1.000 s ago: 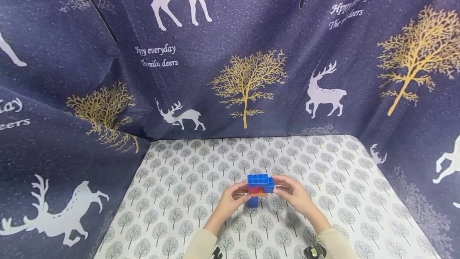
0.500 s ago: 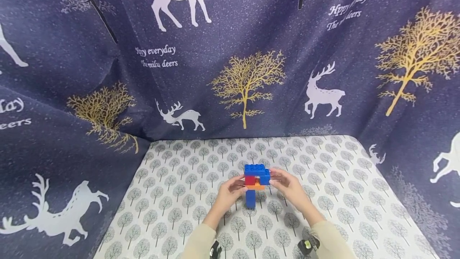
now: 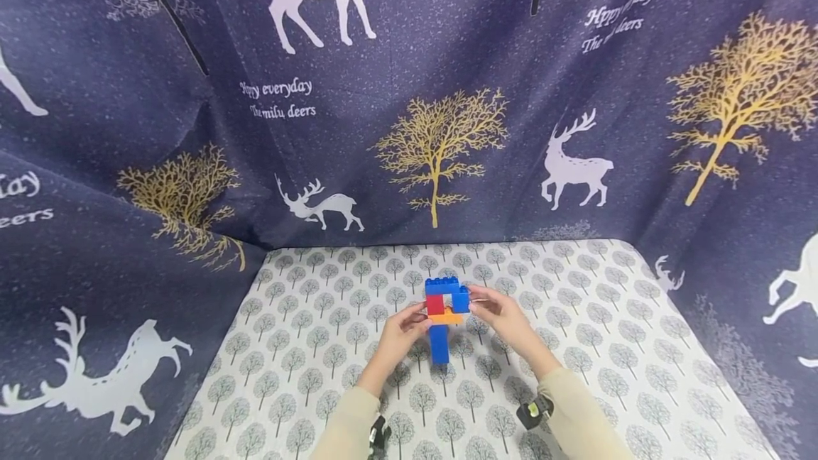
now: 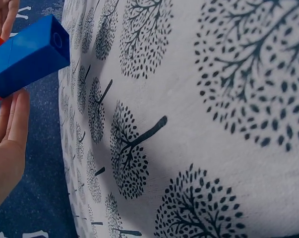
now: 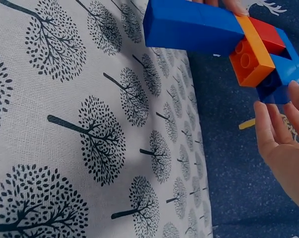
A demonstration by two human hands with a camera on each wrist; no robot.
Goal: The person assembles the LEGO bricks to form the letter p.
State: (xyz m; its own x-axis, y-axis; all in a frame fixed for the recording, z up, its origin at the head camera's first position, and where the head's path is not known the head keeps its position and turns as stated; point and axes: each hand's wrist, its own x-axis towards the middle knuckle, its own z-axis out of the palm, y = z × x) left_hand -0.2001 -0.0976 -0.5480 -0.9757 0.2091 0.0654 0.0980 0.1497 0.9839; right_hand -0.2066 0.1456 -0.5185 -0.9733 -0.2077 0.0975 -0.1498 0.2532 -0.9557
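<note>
Both hands hold an assembly of toy building bricks off the table. In the head view, a blue brick (image 3: 442,285) lies across its top. Beneath that are a red brick (image 3: 435,304) on the left and a smaller blue brick (image 3: 460,301) on the right, with a gap between. An orange brick (image 3: 446,319) comes below, then a blue column (image 3: 439,344) pointing down. My left hand (image 3: 399,338) pinches the left side near the red and orange bricks. With thumb and fingertips, my right hand (image 3: 508,318) pinches the smaller blue brick. Orange studs (image 5: 245,60) show in the right wrist view.
A white tablecloth (image 3: 307,346) printed with grey trees covers the table. Dark blue curtain (image 3: 358,140) with deer and trees hangs behind and at both sides. A black strap device (image 3: 535,412) sits at the right wrist.
The assembly has risen and shifted slightly left, both hands going with it. It has tipped so that its front faces me more and the blue column shows longer. Both hands keep their hold.
</note>
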